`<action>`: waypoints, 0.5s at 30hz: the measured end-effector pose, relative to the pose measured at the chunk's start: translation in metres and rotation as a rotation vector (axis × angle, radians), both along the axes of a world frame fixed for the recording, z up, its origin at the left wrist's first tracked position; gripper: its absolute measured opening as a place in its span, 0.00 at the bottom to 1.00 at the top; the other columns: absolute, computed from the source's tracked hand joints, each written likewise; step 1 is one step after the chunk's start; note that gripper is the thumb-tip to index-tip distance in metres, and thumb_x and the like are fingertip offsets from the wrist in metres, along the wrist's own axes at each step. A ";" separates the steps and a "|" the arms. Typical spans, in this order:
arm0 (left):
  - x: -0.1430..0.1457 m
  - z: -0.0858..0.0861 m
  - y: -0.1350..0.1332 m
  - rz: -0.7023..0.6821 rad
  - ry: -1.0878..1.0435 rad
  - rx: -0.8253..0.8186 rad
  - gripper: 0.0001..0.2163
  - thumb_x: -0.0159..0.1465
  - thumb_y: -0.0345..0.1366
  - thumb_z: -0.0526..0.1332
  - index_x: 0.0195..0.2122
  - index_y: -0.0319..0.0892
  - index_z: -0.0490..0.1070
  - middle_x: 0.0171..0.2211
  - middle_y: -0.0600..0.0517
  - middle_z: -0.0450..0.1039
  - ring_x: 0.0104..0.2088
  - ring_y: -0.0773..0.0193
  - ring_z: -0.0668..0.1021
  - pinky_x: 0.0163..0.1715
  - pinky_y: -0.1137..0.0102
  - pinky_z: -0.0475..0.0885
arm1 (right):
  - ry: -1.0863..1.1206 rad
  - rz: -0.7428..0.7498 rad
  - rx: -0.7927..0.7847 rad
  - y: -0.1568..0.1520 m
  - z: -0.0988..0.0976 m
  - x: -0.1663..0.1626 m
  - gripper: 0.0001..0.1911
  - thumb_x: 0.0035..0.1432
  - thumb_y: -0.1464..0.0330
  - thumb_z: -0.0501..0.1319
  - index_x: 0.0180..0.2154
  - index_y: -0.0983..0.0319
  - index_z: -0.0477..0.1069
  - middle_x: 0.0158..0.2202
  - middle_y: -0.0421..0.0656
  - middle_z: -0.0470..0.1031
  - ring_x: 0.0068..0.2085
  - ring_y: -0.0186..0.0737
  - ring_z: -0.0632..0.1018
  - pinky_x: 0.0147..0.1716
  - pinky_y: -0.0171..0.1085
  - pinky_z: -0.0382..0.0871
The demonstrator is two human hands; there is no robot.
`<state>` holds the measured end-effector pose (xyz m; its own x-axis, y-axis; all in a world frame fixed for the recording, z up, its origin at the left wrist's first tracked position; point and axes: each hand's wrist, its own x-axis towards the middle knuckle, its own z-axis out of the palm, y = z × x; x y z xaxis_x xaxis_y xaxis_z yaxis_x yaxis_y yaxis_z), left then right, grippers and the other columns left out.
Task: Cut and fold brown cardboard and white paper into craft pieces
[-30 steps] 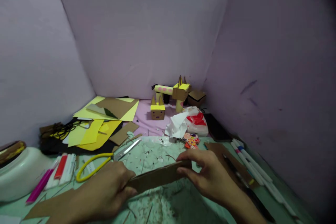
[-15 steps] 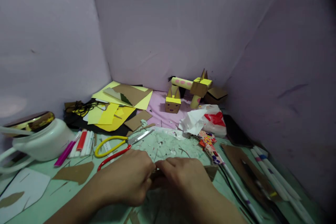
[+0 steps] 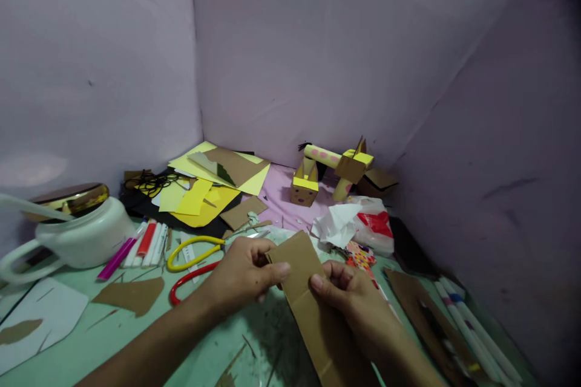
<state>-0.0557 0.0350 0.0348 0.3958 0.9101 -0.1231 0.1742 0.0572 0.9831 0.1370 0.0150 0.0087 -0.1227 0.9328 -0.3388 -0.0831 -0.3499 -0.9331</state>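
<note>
A long brown cardboard strip [image 3: 305, 296] with crease lines across it is held up over the green tabletop [image 3: 190, 351]. My left hand [image 3: 249, 272] pinches its upper left edge, thumb on the front face. On the strip's right edge my right hand [image 3: 347, 290] is closed, its thumb also in front. The strip's lower end runs out of the bottom of the view. Just left of my left hand lie scissors [image 3: 195, 254] with one yellow and one red handle; their blades are partly hidden behind that hand.
At the back stand a small cardboard animal head [image 3: 304, 190] and a yellow tube figure [image 3: 322, 156]. Coloured paper [image 3: 218, 172], markers [image 3: 147, 242] and a white teapot-like vessel [image 3: 86, 239] are on the left. Crumpled white paper [image 3: 336, 224], a plastic pack [image 3: 374, 227] and white sticks [image 3: 472, 326] lie right.
Both hands have turned the cardboard from low and mostly hidden to raised, its broad face now showing. My hands have moved slightly apart, and the view has shifted a little.
</note>
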 end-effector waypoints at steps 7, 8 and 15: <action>0.012 -0.006 -0.009 0.080 -0.027 -0.025 0.11 0.47 0.43 0.59 0.19 0.40 0.63 0.11 0.60 0.58 0.10 0.74 0.60 0.11 0.76 0.50 | 0.239 0.244 0.042 -0.009 -0.008 0.000 0.16 0.45 0.61 0.70 0.31 0.65 0.71 0.26 0.41 0.76 0.26 0.34 0.75 0.29 0.33 0.66; 0.013 -0.006 -0.010 0.071 -0.020 -0.030 0.11 0.47 0.44 0.59 0.19 0.41 0.63 0.11 0.60 0.58 0.10 0.74 0.60 0.11 0.76 0.51 | 0.240 0.262 0.058 -0.009 -0.005 -0.002 0.17 0.46 0.60 0.70 0.33 0.65 0.72 0.27 0.42 0.76 0.27 0.34 0.75 0.30 0.33 0.66; 0.017 -0.007 -0.012 -0.012 -0.049 -0.050 0.09 0.47 0.42 0.59 0.21 0.42 0.65 0.11 0.61 0.58 0.12 0.73 0.59 0.12 0.75 0.51 | 0.261 0.285 0.052 -0.008 -0.003 -0.010 0.19 0.44 0.59 0.70 0.35 0.65 0.76 0.27 0.42 0.76 0.27 0.33 0.74 0.28 0.30 0.65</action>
<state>-0.0384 0.0231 0.0274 0.4136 0.8982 -0.1486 0.1264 0.1049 0.9864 0.1274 0.0066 0.0061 -0.4553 0.8640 -0.2150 -0.2265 -0.3460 -0.9105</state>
